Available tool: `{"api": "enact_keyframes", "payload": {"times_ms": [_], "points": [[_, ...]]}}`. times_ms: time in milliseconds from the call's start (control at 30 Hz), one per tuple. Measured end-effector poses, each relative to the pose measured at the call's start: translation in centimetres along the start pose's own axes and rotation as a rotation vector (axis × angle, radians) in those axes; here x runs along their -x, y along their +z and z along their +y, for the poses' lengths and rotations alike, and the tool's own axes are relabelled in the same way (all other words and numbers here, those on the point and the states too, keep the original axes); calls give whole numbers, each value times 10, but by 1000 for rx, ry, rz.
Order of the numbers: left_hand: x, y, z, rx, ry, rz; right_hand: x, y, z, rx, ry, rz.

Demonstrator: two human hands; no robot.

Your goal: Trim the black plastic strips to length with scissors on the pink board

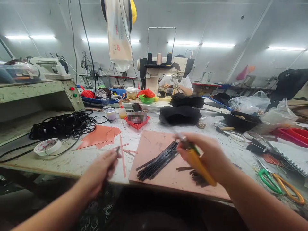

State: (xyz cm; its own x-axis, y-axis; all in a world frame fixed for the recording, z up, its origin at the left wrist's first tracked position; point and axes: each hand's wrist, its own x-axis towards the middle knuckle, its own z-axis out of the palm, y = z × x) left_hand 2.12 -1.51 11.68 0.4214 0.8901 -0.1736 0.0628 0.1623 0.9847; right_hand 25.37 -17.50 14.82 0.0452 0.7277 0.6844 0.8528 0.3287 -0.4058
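Observation:
My left hand (103,170) is closed in a pinch above the table's front edge. A short dark end, which looks like a black strip (118,149), pokes out between its thumb and finger. My right hand (207,154), blurred by motion, is wrapped round a yellow-handled utility knife (198,165) with a silver tip pointing up and left. Beneath and left of the knife, a bundle of black strips (158,160) lies slantwise on a pinkish board (149,138). Shorter dark pieces (198,179) lie near the board's front edge, partly behind the knife.
Thin orange strips (122,157) and orange sheets (98,136) lie left of the board. Behind them are coiled black cord (64,123), a tape roll (47,147) and a red basket (137,123). Scissors (280,184) lie right. A person (185,84) sits behind a sewing machine (154,75).

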Motion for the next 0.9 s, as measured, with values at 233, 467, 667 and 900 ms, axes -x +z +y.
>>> {"api": "enact_keyframes", "payload": {"times_ms": [233, 467, 667, 900], "points": [[21, 60, -41, 223, -4, -149, -9, 28, -42, -689, 327, 232], [36, 81, -28, 272, 112, -293, 8, 92, -30, -933, 601, 288], [41, 86, -29, 170, 227, -319, 14, 86, -26, -955, 624, 317], [45, 94, -32, 92, 299, -308, 23, 81, -23, -977, 668, 302]]}}
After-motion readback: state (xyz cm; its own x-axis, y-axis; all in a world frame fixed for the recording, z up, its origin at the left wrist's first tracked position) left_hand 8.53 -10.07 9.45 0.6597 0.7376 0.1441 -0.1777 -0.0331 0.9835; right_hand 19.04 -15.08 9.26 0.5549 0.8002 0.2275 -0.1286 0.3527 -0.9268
